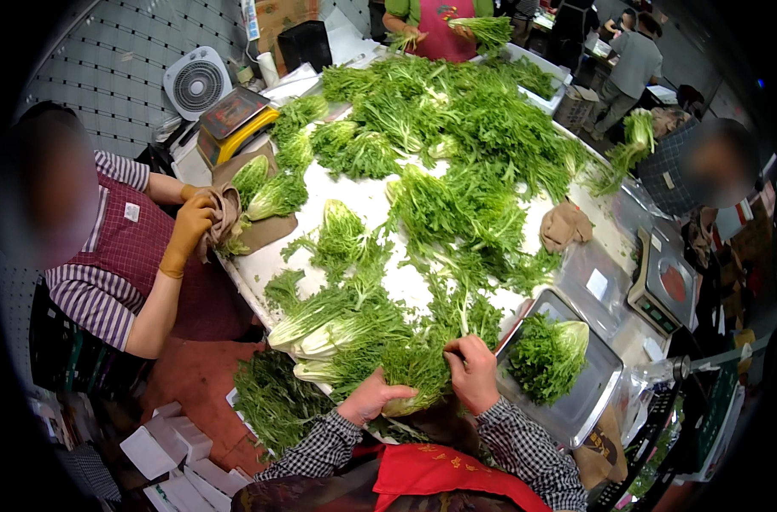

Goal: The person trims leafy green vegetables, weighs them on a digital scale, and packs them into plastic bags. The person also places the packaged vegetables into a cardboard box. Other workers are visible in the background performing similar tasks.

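Note:
At the table's near edge, my left hand (374, 399) is closed on a head of curly endive (416, 369), the thumb lying across it and the other fingers partly hidden. Just to the right, my right hand (473, 373) has its fingers pinched together at the base of a leafy endive stalk (464, 320). Several pale-stemmed endive heads (320, 334) lie side by side left of my hands. A further endive head (549, 358) rests on a metal tray (589, 410) to my right.
A big heap of greens (457, 119) covers the far table. Scales stand at left (235, 115) and right (666, 277). A gloved co-worker (119, 222) holds a cloth (224, 213) at left; others work across and at right. Loose leaves (277, 401) sit below the table edge.

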### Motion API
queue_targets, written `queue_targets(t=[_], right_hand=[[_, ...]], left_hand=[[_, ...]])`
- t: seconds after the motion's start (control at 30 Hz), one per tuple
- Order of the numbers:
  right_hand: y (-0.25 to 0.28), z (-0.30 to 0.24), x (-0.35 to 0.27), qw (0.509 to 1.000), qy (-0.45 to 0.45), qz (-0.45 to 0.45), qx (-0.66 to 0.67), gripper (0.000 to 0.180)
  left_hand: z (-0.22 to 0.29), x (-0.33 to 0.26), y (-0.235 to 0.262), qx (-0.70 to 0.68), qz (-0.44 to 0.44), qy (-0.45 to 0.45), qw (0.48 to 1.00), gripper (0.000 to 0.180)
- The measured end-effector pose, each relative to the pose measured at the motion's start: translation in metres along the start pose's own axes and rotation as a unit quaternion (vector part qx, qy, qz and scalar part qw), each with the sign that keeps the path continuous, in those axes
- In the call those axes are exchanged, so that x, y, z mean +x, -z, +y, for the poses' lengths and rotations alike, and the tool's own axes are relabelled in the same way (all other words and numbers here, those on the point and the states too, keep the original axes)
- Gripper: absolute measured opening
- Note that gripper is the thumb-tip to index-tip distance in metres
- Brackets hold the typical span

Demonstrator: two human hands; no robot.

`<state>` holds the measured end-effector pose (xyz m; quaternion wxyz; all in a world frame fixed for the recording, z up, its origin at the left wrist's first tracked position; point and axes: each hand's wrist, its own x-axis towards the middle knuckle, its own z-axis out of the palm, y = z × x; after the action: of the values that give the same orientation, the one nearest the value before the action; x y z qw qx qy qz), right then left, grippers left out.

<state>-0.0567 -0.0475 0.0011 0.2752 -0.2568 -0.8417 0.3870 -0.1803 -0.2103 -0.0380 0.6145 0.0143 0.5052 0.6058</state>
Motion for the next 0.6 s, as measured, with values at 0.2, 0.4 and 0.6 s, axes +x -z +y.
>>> queue_targets(t=[0.2, 0.4, 0.6], right_hand=[[0.002, 0.006, 0.001, 0.999, -0.041, 0.012, 0.019, 0.012], [-0.003, 0.015, -0.014, 0.997, -0.019, -0.067, 0.028, 0.009], [-0.010, 0.024, -0.030, 0.988, -0.063, -0.133, 0.057, 0.013]], left_hand=[[0.023, 0.003, 0.018, 0.301, -0.022, -0.051, 0.952, 0.080], [0.020, 0.012, 0.023, 0.646, 0.124, -0.144, 0.739, 0.081], [0.037, 0.012, 0.010, 0.698, 0.178, -0.266, 0.640, 0.060]])
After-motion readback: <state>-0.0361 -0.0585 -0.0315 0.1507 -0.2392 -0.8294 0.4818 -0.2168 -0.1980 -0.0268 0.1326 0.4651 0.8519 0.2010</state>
